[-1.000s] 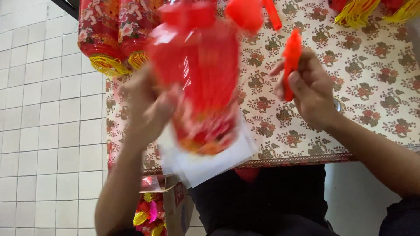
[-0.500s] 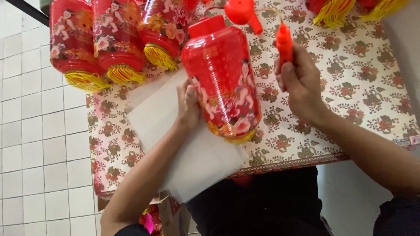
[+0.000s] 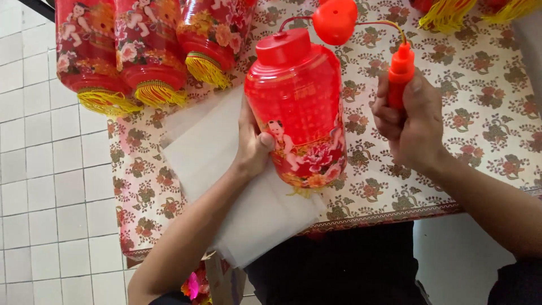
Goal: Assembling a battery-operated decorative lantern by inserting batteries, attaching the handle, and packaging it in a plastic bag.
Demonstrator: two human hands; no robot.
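Gripping the red lantern [image 3: 296,113] by its side over the floral tablecloth [image 3: 485,101], your left hand [image 3: 252,144] curls tight, while your right hand [image 3: 409,121] fists around the orange handle [image 3: 401,70], upright.

- Far left of the worktop [image 3: 497,113] is blocked: three finished lanterns [image 3: 141,51] lie side by side, tassels toward the near edge.
- Mid-worktop is taken up by the red lantern [image 3: 296,113] in the left hand [image 3: 254,141], lying over white sheets [image 3: 226,181].
- The right hand [image 3: 412,124] with its orange handle [image 3: 400,73] stands just right of the lantern; a narrow gap runs between them.
- The near right of the cloth lies bare.
- Yellow tassels [image 3: 451,14] crowd the far right edge.
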